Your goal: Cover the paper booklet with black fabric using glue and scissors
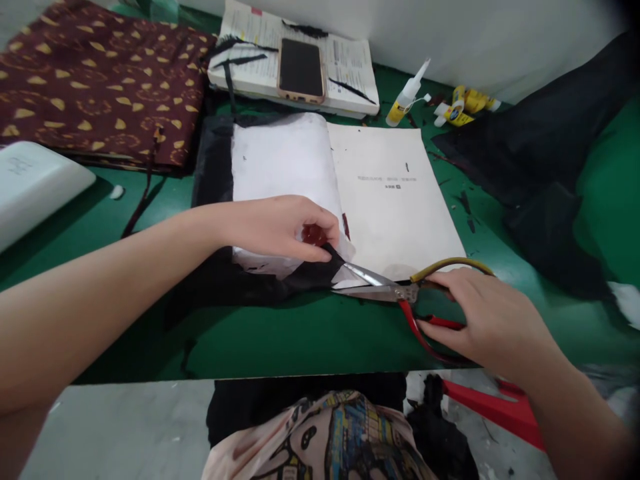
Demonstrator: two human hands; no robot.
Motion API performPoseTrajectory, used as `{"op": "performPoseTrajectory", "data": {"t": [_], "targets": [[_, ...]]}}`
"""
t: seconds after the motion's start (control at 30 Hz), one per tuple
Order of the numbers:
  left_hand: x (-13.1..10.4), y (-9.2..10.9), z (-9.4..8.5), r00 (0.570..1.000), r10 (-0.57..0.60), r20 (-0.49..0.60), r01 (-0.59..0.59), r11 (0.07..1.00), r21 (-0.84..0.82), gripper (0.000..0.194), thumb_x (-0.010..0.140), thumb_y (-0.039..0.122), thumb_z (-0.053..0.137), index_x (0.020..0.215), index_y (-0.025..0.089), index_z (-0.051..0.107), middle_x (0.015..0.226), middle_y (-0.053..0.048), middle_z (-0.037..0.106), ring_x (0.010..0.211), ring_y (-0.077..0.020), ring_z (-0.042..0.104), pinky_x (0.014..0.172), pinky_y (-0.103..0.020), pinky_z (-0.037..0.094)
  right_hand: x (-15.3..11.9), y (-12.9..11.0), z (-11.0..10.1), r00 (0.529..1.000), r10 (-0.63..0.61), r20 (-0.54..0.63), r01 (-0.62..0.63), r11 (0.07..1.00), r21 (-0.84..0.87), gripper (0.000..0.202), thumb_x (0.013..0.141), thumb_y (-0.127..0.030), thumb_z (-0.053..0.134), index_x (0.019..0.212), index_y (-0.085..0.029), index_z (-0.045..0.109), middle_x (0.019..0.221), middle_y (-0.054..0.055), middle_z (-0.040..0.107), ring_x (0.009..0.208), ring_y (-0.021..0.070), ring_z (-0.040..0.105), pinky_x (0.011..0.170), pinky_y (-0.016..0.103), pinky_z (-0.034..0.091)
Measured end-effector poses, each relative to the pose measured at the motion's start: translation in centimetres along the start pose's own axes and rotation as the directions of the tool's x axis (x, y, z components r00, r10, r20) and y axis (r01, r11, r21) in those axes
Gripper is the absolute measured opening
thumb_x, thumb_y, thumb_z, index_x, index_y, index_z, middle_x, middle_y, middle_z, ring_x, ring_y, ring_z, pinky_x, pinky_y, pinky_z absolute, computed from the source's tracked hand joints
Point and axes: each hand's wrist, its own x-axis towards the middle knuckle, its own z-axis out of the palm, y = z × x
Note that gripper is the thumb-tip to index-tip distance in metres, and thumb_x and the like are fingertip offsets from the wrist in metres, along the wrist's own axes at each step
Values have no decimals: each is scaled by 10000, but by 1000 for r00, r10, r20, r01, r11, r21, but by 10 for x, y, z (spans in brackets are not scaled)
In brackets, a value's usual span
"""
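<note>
From my remote station, the head view centres on two hands at work. The right hand grips the looped handles of the scissors, one yellow, one red, with the blades parted. The left hand is closed in a pinch on the black cloth; a dark red, rounded object shows in its curl, and I cannot tell what it is. The blades point towards the pinching fingers and straddle the lower edge of the open book.

Hazards, as I judge them: a long closing stroke could nick the left fingertips, since the upper blade's tip lies just beside them; the white page corner could be snipped, because it lies close to the blades; slack cloth could fold and give a ragged edge.

The cloth is matt and creased, running beneath the book and showing along its left and lower sides on the green counter. Farther out, a glue bottle stands beyond the book's far edge.
</note>
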Motion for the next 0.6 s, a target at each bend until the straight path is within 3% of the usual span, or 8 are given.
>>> {"op": "performPoseTrajectory", "data": {"t": [0.37,0.6], "targets": [[1,1,2,999,42,-15,-41,996,78,128,857,291,568,890,188,637,803,-1,636,703,-127,562,652,-240,410,-18,7,-9,989,-76,-126,54,984,-169,411,849,-459,588,1093,-130,552,885,109,681,829,271,648,716,375,475],[-3,11,15,997,59,-46,-45,963,264,223,887,212,513,1103,230,566,845,8,642,703,-131,588,642,-238,379,-22,10,-8,987,4,-163,-24,992,-122,400,812,-474,601,1069,-172,546,845,72,678,763,251,654,672,351,485]]}}
